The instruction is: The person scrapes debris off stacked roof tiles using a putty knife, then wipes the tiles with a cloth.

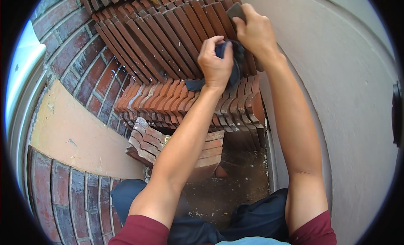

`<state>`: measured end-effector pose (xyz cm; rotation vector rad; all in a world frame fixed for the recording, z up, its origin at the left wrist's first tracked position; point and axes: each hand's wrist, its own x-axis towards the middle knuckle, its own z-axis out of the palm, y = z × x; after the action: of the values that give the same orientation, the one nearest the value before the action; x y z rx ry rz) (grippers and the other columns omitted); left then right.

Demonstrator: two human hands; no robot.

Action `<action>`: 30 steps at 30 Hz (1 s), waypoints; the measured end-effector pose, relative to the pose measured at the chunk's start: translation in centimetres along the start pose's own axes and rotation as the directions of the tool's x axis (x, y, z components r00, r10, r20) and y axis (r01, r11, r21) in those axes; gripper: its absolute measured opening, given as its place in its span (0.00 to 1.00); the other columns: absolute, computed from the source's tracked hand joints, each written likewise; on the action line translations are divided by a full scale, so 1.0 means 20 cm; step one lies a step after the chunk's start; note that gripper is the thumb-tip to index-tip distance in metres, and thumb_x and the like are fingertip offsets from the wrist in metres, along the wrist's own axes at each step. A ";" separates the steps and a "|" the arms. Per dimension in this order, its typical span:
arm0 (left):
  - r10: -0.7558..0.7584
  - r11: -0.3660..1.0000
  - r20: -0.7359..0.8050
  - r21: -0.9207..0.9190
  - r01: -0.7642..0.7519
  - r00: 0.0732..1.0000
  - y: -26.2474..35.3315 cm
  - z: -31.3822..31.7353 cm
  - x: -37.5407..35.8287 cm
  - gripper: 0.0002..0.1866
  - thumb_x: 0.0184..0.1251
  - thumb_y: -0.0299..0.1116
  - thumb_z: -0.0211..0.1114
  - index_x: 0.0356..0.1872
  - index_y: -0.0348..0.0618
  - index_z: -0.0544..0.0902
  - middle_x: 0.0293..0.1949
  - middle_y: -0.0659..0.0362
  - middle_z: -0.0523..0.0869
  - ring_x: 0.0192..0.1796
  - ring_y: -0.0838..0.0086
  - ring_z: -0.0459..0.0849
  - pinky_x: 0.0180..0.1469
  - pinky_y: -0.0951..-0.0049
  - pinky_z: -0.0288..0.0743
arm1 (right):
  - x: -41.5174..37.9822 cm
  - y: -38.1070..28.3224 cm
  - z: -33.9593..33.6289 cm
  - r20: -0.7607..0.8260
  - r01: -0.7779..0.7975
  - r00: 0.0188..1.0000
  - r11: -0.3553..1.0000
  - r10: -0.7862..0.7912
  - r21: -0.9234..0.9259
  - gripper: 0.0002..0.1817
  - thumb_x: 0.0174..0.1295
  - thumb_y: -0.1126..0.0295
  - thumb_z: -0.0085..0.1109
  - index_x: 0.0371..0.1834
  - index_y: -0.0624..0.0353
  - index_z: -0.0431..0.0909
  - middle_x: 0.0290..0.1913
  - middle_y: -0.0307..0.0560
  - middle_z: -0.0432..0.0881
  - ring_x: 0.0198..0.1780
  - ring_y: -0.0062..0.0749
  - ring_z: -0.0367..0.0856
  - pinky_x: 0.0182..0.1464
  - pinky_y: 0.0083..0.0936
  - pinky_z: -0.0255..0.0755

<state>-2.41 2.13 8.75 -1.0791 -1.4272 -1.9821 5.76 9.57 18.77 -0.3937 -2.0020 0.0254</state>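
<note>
My left hand (215, 64) is closed around a dark blue cloth (194, 85), which hangs down over the upright clay roof tiles (179, 32). In my right hand (256, 33) is a flat grey-green block (235, 12), pinched between thumb and fingers at the right end of the tile row, close to the wall. The tiles stand on edge, packed side by side, with brown faces and pale specks. Below my left hand runs a lower row of orange wavy-edged tiles (162, 99), partly covered by my forearm.
A small pile of weathered curved tiles (145, 141) lies nearer me on the dark, dirty floor (237, 184). A smooth pale wall (357, 97) rises close on the right. On the left are a brick wall (78, 198) and a beige sloping ledge (80, 131).
</note>
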 end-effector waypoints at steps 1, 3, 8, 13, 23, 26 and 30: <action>0.031 1.000 -0.085 0.002 -0.031 0.996 0.01 0.00 0.04 0.10 0.62 0.29 0.74 0.42 0.37 0.86 0.39 0.55 0.88 0.42 0.71 0.86 0.48 0.70 0.79 | 0.00 0.03 -0.03 -0.040 -0.025 0.999 0.999 0.026 0.038 0.11 0.65 0.67 0.62 0.43 0.62 0.75 0.31 0.70 0.85 0.40 0.69 0.85 0.43 0.56 0.78; 0.055 0.997 -0.247 -0.041 -0.067 0.968 0.03 0.01 0.14 0.08 0.63 0.30 0.73 0.38 0.37 0.87 0.37 0.56 0.87 0.42 0.71 0.85 0.50 0.71 0.78 | 0.01 0.09 -0.09 -0.073 -0.057 0.995 0.997 0.062 0.059 0.11 0.66 0.67 0.62 0.43 0.63 0.75 0.31 0.70 0.84 0.40 0.70 0.84 0.42 0.55 0.78; 0.347 0.931 -0.311 0.229 -0.285 0.885 0.05 0.01 0.47 0.07 0.54 0.24 0.72 0.35 0.36 0.87 0.37 0.51 0.87 0.40 0.57 0.87 0.46 0.62 0.80 | 0.01 0.16 -0.18 -0.110 -0.105 0.988 0.992 0.113 0.075 0.12 0.66 0.67 0.61 0.43 0.65 0.75 0.30 0.70 0.84 0.38 0.70 0.84 0.41 0.54 0.78; 0.433 0.874 -0.146 0.308 -0.375 0.890 -0.01 0.00 0.34 0.08 0.52 0.23 0.71 0.35 0.39 0.90 0.35 0.53 0.89 0.39 0.62 0.90 0.46 0.68 0.82 | -0.04 0.17 -0.16 -0.099 -0.081 0.991 0.995 0.087 0.063 0.12 0.67 0.67 0.61 0.45 0.65 0.76 0.30 0.70 0.84 0.37 0.69 0.85 0.41 0.53 0.79; 0.459 0.851 -0.153 0.361 -0.383 0.875 0.06 -0.01 0.48 0.07 0.51 0.22 0.70 0.33 0.38 0.89 0.34 0.49 0.89 0.37 0.55 0.88 0.43 0.62 0.82 | -0.04 0.16 -0.18 -0.065 -0.123 0.990 0.990 0.128 0.070 0.13 0.67 0.66 0.60 0.45 0.66 0.75 0.32 0.71 0.85 0.39 0.67 0.86 0.43 0.53 0.80; 0.451 0.867 -0.165 0.315 -0.386 0.877 0.01 -0.01 0.39 0.07 0.51 0.21 0.70 0.33 0.38 0.89 0.35 0.49 0.89 0.37 0.55 0.89 0.43 0.62 0.82 | -0.06 0.18 -0.16 -0.075 -0.085 0.993 0.994 0.091 0.072 0.13 0.67 0.66 0.61 0.44 0.66 0.75 0.32 0.71 0.85 0.39 0.68 0.86 0.43 0.53 0.79; 0.253 0.930 -0.068 0.293 -0.223 0.965 -0.01 0.00 0.19 0.09 0.53 0.22 0.71 0.37 0.38 0.91 0.36 0.50 0.91 0.39 0.62 0.91 0.46 0.67 0.83 | -0.07 0.18 -0.14 -0.035 -0.096 0.995 0.994 0.098 0.059 0.13 0.67 0.66 0.61 0.44 0.66 0.75 0.32 0.71 0.85 0.39 0.69 0.85 0.44 0.53 0.80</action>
<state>-4.70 2.37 11.66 -0.9544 -1.3991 -1.5836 9.80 12.16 18.16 -0.4515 -1.9395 0.1346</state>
